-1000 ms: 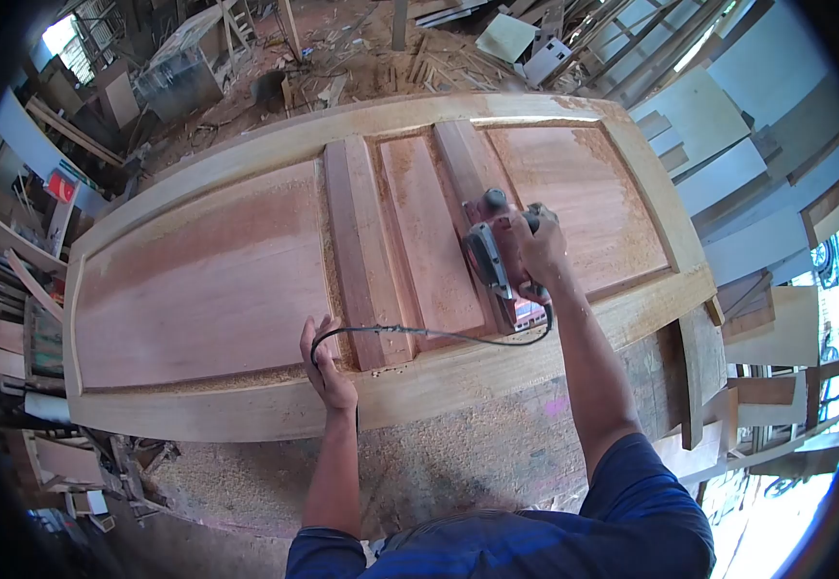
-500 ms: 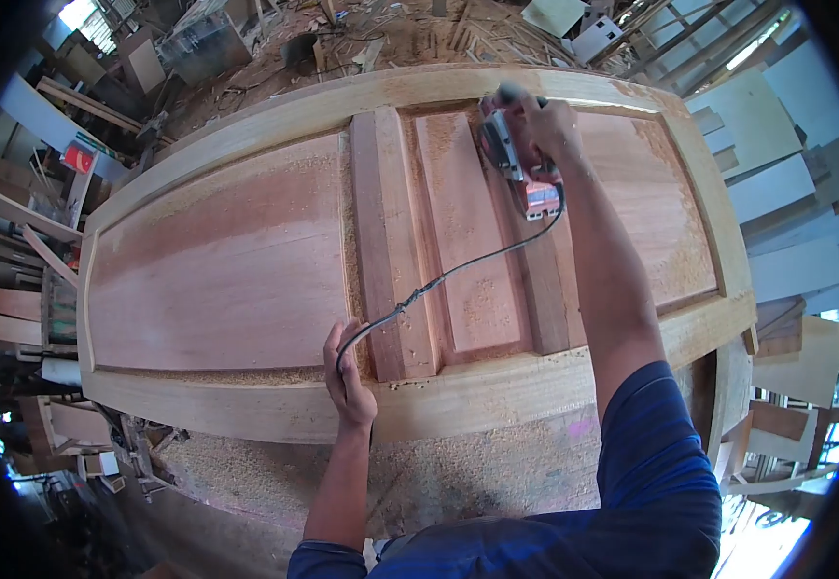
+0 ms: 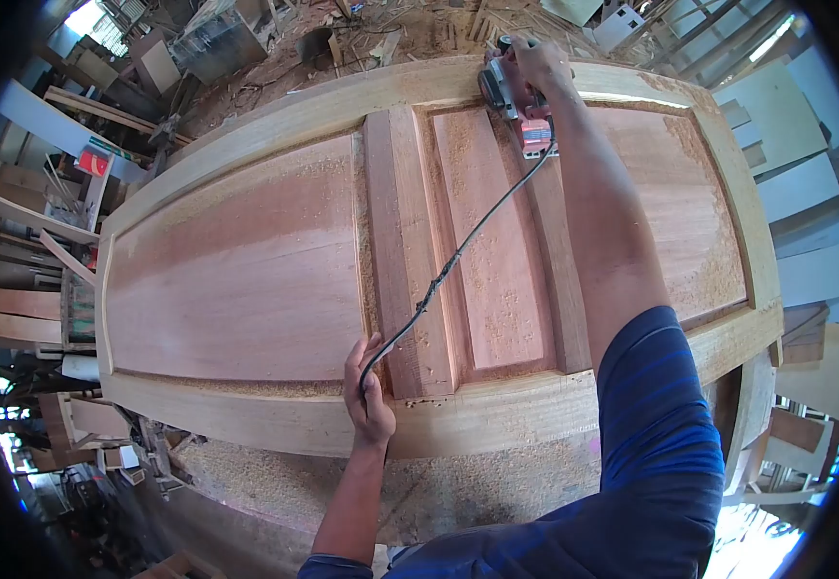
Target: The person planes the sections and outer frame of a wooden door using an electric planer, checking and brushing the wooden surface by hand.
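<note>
A red electric hand planer point(image 3: 535, 133) rests at the far rail of a panelled wooden door point(image 3: 497, 429), above its middle stile. My right hand point(image 3: 545, 69) is wrapped round the planer's handle, the arm stretched far forward. From the planer's rear a dark power cord point(image 3: 477, 230), with a taped or knotted lump partway, runs slantwise over the door. Near the door's close edge, my left hand point(image 3: 371, 410) is closed round that cord, holding it above the frame. Shavings and dust lie in the grooves and on the panels. The planer's underside is hidden.
The door lies flat on a dust-covered bench point(image 3: 275, 482). Pale boards point(image 3: 796, 193) lean at the right. Timber strips point(image 3: 19, 314) and a red item point(image 3: 92, 161) are at the left. Wood scraps point(image 3: 419, 39) litter the floor beyond the door.
My right hand has pushed the planer away from me, from the middle panel's far end onto the far rail. The cord is drawn straighter. My left hand still holds it.
</note>
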### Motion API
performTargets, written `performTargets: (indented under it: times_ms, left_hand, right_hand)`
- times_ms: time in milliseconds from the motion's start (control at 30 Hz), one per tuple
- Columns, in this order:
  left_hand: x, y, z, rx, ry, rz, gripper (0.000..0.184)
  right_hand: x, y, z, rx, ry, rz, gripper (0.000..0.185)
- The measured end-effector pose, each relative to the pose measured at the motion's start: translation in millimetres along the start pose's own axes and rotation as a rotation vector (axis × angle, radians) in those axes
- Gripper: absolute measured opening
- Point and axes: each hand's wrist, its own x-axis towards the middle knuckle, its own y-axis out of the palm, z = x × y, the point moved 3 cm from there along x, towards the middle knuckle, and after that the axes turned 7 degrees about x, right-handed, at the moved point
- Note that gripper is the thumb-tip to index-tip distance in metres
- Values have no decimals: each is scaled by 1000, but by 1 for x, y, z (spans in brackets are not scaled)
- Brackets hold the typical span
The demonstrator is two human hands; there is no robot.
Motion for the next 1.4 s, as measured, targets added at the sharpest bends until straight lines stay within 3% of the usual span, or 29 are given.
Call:
performTargets:
  times_ms: [367,567,667,800,900,1100,1400]
  left_hand:
    - [3,-1,-10,-6,47,-28,63]
    - [-4,-3,15,-65,117,-32,64]
    - [-3,-1,22,-184,90,-73,61]
    - [-2,-4,27,-102,138,-71,61]
    - [-1,-4,28,-186,95,-82,63]
    - [-3,-1,31,-205,81,-49,70]
    - [-2,1,23,-201,43,-22,80]
  right_hand:
    - [-75,-25,-15,39,68,114,57]
    - [-217,-77,-28,73,226,219,71]
    - [-266,-85,-47,29,90,91,63]
    - [-354,-130,-19,95,218,174,55]
    - [-397,-152,-23,25,59,66,54]
    - [-500,-222,-12,217,383,69,46]
    - [-505,-199,-38,97,269,24,49]
